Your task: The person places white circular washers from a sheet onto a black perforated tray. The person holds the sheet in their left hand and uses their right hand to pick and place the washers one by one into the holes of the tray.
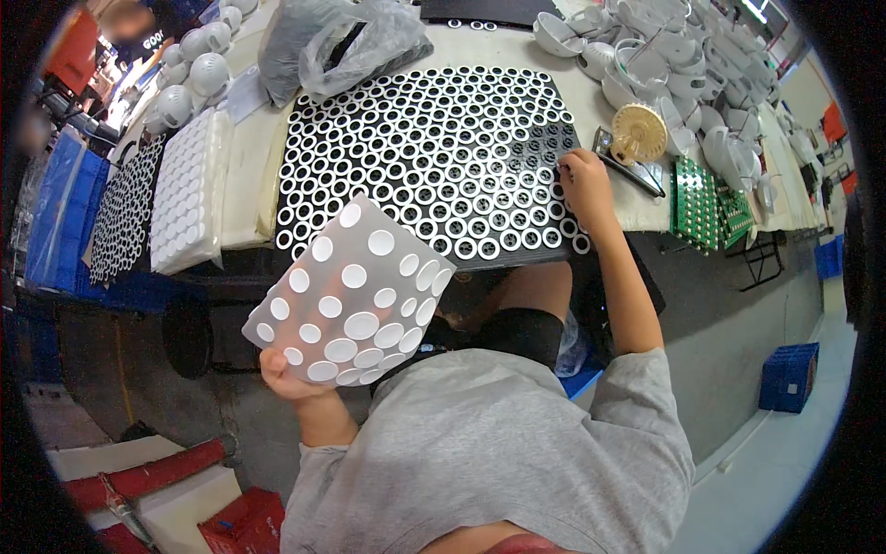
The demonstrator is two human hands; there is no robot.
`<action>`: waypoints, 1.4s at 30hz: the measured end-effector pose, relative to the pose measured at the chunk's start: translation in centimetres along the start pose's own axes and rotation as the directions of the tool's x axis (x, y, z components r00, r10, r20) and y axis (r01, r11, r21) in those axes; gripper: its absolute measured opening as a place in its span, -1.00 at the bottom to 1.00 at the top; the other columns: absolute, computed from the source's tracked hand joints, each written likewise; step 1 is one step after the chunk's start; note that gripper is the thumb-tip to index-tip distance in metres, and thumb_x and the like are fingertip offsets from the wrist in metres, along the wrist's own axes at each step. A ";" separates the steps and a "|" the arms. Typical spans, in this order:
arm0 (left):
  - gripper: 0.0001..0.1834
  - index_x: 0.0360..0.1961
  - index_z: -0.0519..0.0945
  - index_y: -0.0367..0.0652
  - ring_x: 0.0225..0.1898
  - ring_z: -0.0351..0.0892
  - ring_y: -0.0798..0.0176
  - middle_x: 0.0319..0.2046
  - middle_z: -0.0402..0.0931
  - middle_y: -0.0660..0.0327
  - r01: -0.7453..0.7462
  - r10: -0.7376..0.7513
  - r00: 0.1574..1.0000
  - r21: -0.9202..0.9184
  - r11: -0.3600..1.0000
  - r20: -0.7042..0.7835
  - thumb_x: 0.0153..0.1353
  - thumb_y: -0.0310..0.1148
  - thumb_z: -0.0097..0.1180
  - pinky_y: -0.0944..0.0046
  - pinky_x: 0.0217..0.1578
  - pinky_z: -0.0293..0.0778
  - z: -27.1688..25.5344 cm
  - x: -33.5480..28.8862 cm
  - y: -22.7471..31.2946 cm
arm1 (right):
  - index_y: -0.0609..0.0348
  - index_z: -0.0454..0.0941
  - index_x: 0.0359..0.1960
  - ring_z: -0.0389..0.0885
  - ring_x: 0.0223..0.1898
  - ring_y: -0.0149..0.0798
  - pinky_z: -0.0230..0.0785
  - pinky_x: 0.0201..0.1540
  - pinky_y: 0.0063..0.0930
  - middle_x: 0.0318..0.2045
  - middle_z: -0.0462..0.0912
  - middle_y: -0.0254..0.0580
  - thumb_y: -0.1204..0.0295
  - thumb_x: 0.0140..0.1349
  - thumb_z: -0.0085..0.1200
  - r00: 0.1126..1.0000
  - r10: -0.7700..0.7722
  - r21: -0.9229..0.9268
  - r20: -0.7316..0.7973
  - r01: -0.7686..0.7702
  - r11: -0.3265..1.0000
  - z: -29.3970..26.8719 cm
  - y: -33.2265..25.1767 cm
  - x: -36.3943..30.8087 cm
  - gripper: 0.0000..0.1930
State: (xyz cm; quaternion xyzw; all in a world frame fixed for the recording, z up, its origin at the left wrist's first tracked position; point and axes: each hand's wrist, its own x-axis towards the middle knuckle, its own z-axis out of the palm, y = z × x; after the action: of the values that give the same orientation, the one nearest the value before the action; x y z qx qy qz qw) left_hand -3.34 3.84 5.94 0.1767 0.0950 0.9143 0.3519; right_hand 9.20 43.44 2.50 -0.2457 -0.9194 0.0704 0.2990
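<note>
My left hand (293, 379) grips the lower left corner of a translucent sheet (367, 216), which carries many white round stickers or discs. The sheet is tilted over my lap and overlaps the near left of a black board (503, 262). Rows of white rings with dark centres (449, 192) cover that board. At its right edge, my right hand (588, 189) has thumb and fingers pinched together; whatever is between them is too small to make out. Just left of those fingertips, several round pieces (552, 143) look dark, without white rims.
A grey plastic bag (355, 42) lies behind the board. To the right are a tan round part (639, 134), a black pen-like tool (641, 180), green circuit boards (694, 205) and piled white housings (637, 74). Leftward sit a tray of white discs (187, 189) and another ring-covered board (125, 217).
</note>
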 end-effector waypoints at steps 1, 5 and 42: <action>-0.20 0.09 0.10 -0.44 0.01 0.29 -0.15 0.01 0.23 -0.19 -0.003 0.003 1.000 -0.005 1.000 0.014 -0.28 -0.33 -0.07 -0.03 0.02 0.26 0.0 0.0 0.0 | 0.26 0.50 -0.45 0.46 -0.29 -0.04 0.31 -0.19 -0.30 -0.37 0.51 -0.10 0.58 -0.08 0.01 1.000 -0.012 -0.010 -0.016 0.012 1.000 0.1 0.0 0.0 -0.89; -0.19 0.12 0.08 -0.42 0.05 0.25 -0.14 0.04 0.20 -0.19 0.010 -0.009 0.999 -0.017 1.000 0.054 -0.26 -0.31 -0.08 -0.05 0.04 0.22 0.0 0.1 0.0 | 0.23 0.48 -0.53 0.46 -0.31 -0.04 0.31 -0.22 -0.27 -0.43 0.51 -0.11 0.57 -0.09 -0.03 0.997 -0.068 -0.042 -0.028 0.066 0.997 0.5 0.0 -0.1 -0.93; -0.37 0.20 -0.04 -0.35 0.16 0.12 0.14 0.13 0.12 -0.01 0.228 -0.154 0.973 0.614 0.756 -0.172 0.06 -0.51 -0.24 0.19 0.13 0.08 5.4 0.0 -3.0 | 0.25 0.40 -0.47 0.47 -0.47 -0.16 0.36 -0.46 -0.43 -0.46 0.46 -0.13 0.45 -0.20 0.27 0.901 -0.407 0.635 -0.151 0.404 0.659 -7.3 -20.8 -4.7 -0.71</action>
State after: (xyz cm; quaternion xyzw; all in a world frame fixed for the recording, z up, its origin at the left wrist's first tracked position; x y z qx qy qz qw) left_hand 0.53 6.32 9.99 0.2223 0.4322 0.7973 0.3580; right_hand 8.25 22.86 11.74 0.0849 -0.8682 0.3179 0.3714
